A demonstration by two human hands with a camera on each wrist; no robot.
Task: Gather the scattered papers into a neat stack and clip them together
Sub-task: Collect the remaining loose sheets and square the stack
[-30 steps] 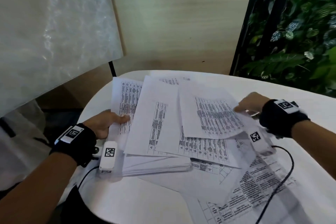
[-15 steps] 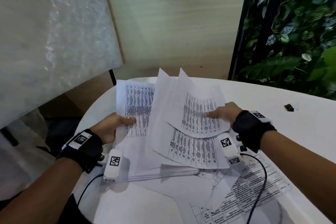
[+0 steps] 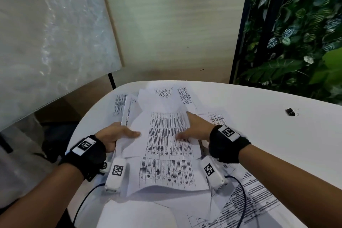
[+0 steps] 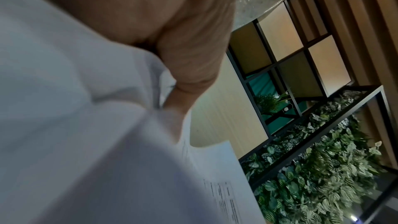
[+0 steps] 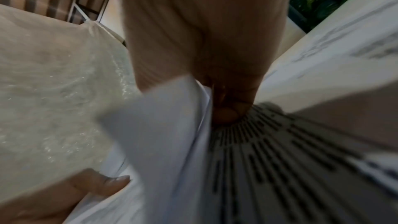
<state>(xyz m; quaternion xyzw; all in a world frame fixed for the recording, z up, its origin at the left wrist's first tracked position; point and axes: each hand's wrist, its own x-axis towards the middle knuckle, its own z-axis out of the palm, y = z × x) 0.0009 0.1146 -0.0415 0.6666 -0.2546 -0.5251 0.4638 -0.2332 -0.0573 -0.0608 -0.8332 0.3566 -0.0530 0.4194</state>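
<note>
Printed white papers (image 3: 166, 144) lie in a loose overlapping pile on the white table (image 3: 277, 144). My left hand (image 3: 118, 135) grips the pile's left edge, thumb on top and fingers underneath. My right hand (image 3: 194, 129) lies flat on the top sheet with its fingers straight, pressing down. In the left wrist view the left hand (image 4: 172, 40) sits against the bent papers (image 4: 86, 142). The right wrist view shows the right hand (image 5: 204, 31) with a fingertip on a printed sheet (image 5: 269, 159). A black binder clip (image 3: 290, 112) rests alone on the table, far to the right of both hands.
More loose sheets (image 3: 255, 200) spread toward the near right edge, and others (image 3: 166, 92) stick out at the far side. A dark cable (image 3: 242, 190) trails over the near sheets. A plant wall (image 3: 296, 33) stands behind the table at right.
My right hand slid left across the table, pushing sheets onto the pile, and now lies close to the left hand. The sheets overlap more. The binder clip has come into view.
</note>
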